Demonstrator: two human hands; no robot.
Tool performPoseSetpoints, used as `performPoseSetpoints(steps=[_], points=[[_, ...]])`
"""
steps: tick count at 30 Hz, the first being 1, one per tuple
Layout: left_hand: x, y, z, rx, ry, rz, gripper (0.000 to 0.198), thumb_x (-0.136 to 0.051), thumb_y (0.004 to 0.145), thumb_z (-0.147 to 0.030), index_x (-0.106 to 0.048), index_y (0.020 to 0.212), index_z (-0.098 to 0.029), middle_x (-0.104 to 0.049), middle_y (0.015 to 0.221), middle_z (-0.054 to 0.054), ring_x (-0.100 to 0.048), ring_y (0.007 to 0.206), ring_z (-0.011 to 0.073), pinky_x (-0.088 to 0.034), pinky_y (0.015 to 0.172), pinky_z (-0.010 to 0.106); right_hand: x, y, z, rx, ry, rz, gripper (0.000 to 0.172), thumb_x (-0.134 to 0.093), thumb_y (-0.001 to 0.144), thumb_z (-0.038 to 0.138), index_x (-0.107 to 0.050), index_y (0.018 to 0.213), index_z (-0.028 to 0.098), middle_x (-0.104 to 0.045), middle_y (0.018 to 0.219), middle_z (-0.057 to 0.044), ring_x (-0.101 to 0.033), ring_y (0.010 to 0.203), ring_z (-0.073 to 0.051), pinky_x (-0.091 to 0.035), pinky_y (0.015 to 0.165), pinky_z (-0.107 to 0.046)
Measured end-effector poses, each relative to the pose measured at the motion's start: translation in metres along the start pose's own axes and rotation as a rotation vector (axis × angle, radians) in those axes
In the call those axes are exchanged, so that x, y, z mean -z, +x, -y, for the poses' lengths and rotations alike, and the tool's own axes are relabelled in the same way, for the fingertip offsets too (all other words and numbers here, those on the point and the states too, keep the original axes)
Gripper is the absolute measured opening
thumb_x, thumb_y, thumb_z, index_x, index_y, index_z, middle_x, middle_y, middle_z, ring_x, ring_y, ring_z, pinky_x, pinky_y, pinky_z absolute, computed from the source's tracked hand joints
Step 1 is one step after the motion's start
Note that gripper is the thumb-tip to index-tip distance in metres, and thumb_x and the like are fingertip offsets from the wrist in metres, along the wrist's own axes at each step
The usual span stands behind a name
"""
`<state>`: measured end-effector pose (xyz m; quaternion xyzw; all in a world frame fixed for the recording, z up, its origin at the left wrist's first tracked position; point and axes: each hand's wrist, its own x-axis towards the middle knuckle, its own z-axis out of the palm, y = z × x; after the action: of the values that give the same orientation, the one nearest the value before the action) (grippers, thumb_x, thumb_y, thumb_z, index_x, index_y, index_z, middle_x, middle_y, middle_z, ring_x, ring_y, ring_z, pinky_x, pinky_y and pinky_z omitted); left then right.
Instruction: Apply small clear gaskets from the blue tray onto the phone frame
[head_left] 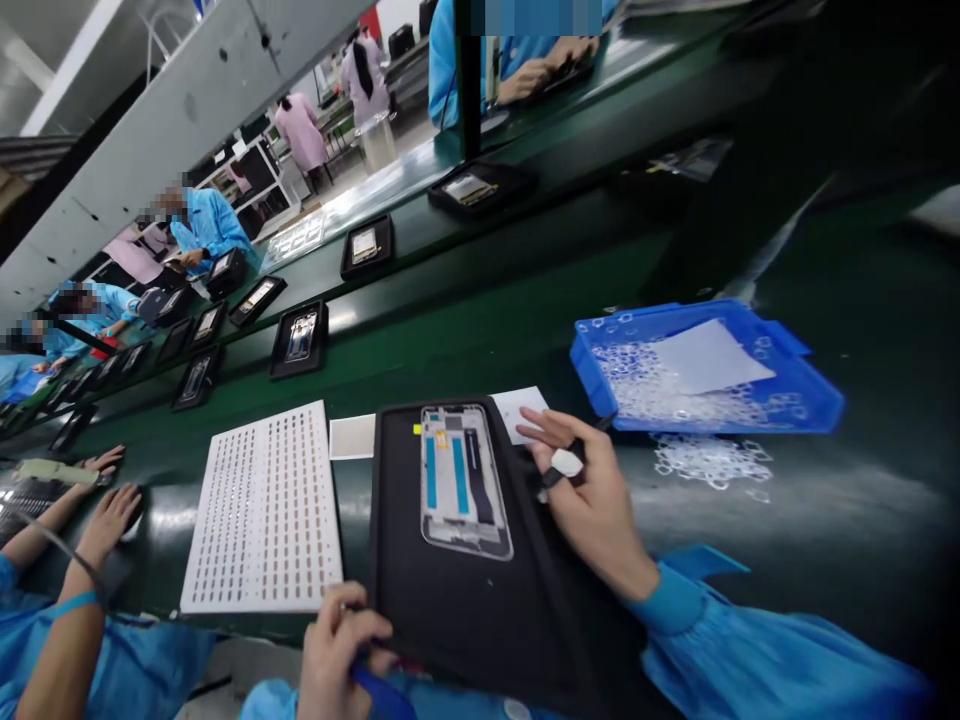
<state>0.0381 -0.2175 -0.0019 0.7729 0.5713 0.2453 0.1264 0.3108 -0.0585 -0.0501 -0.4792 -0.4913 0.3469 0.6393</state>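
The left hand (pixel 341 640) gripped a blue tool (pixel 379 692) at the tray's (pixel 465 620) six o'clock. The right hand (pixel 592 500) rested at its three o'clock, fingers curled; any grip was unclear.

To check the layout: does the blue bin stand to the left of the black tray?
No, the blue bin stands to the right of the black tray; the white board lies on its left.

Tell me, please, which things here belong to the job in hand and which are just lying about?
In hand: black tray, left hand on its near edge, right hand at its right edge; phone frame lying in it.
Lying about: white perforated plate; blue bin; loose clear rings on the belt; other trays up the line.
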Motion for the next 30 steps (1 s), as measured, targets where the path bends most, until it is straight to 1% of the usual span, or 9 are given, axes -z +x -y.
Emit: performPoseSetpoints(steps=[2, 5, 10, 15, 18, 22, 26, 28, 30], points=[[-0.013, -0.028, -0.004, 0.005, 0.054, 0.099, 0.016, -0.05, 0.091, -0.022, -0.066, 0.094, -0.024, -0.057, 0.098, 0.008, -0.06, 0.063, 0.0119, -0.05, 0.057, 0.021, -0.001, -0.001, -0.001, -0.001, -0.05, 0.021, 0.035, -0.05, 0.095, 0.037, -0.045, 0.126, 0.022, -0.056, 0.129, -0.012, -0.058, 0.114, -0.023, -0.047, 0.099, -0.043], [-0.02, -0.034, -0.01, 0.001, 0.119, 0.215, 0.021, -0.051, 0.092, -0.037, -0.066, 0.098, -0.025, -0.057, 0.093, 0.006, -0.057, 0.056, 0.0114, -0.048, 0.05, 0.022, 0.0, -0.002, -0.002, -0.035, -0.17, 0.18, 0.034, -0.051, 0.093, 0.038, -0.05, 0.123, 0.021, -0.06, 0.125, -0.011, -0.057, 0.117, -0.025, -0.046, 0.099, -0.042], [-0.015, 0.017, -0.03, -0.133, 0.168, 0.178, 0.031, -0.05, 0.093, -0.048, -0.063, 0.112, -0.028, -0.061, 0.098, 0.005, -0.064, 0.068, 0.0139, -0.053, 0.056, 0.023, 0.004, -0.002, -0.006, -0.019, -0.308, 0.306, 0.036, -0.049, 0.09, 0.034, -0.054, 0.123, 0.022, -0.06, 0.125, -0.008, -0.055, 0.118, -0.025, -0.045, 0.1, -0.043], [-0.044, 0.076, -0.05, -0.258, 0.278, 0.388, 0.037, -0.051, 0.094, -0.034, -0.05, 0.129, -0.021, -0.062, 0.119, 0.006, -0.069, 0.08, 0.0166, -0.056, 0.057, 0.025, 0.006, -0.002, -0.006, 0.015, -0.358, 0.315, 0.038, -0.049, 0.087, 0.03, -0.055, 0.123, 0.022, -0.061, 0.122, -0.006, -0.058, 0.111, -0.024, -0.047, 0.096, -0.04], [-0.054, 0.082, -0.054, -0.292, 0.35, 0.527, 0.03, -0.054, 0.093, -0.034, -0.055, 0.119, -0.019, -0.065, 0.108, 0.003, -0.068, 0.073, 0.0172, -0.055, 0.052, 0.026, 0.006, -0.002, -0.004, 0.015, -0.366, 0.319, 0.038, -0.048, 0.087, 0.028, -0.055, 0.124, 0.022, -0.06, 0.123, -0.006, -0.057, 0.112, -0.024, -0.047, 0.095, -0.038], [-0.041, 0.059, -0.054, -0.305, 0.285, 0.579, 0.031, -0.058, 0.091, -0.04, -0.057, 0.114, -0.02, -0.065, 0.103, 0.002, -0.065, 0.066, 0.0151, -0.05, 0.048, 0.025, 0.007, -0.003, -0.004, 0.01, -0.379, 0.326, 0.038, -0.048, 0.089, 0.032, -0.055, 0.124, 0.021, -0.06, 0.123, -0.006, -0.058, 0.108, -0.025, -0.047, 0.094, -0.039], [-0.018, 0.049, -0.046, -0.141, -0.08, 0.309, 0.034, -0.05, 0.093, -0.048, -0.066, 0.108, -0.023, -0.063, 0.09, 0.003, -0.062, 0.068, 0.0134, -0.047, 0.051, 0.023, 0.006, -0.006, -0.004, 0.1, -0.476, 0.315, 0.038, -0.046, 0.088, 0.029, -0.057, 0.124, 0.023, -0.061, 0.12, -0.007, -0.058, 0.105, -0.027, -0.048, 0.086, -0.039], [-0.006, 0.06, -0.031, -0.019, -0.271, 0.007, 0.049, -0.038, 0.097, -0.051, -0.069, 0.073, -0.021, -0.055, 0.069, 0.004, -0.056, 0.063, 0.0133, -0.047, 0.055, 0.024, 0.004, -0.008, -0.003, 0.198, -0.511, 0.338, 0.036, -0.045, 0.087, 0.026, -0.059, 0.12, 0.025, -0.064, 0.112, -0.007, -0.058, 0.1, -0.028, -0.047, 0.084, -0.04], [0.006, 0.082, -0.005, 0.129, -0.371, -0.333, 0.065, -0.027, 0.099, -0.053, -0.05, 0.048, -0.02, -0.048, 0.061, 0.005, -0.052, 0.062, 0.0147, -0.049, 0.063, 0.028, 0.001, -0.009, -0.003, 0.291, -0.524, 0.418, 0.034, -0.045, 0.086, 0.023, -0.061, 0.116, 0.026, -0.065, 0.098, -0.007, -0.059, 0.09, -0.027, -0.047, 0.08, -0.041]])
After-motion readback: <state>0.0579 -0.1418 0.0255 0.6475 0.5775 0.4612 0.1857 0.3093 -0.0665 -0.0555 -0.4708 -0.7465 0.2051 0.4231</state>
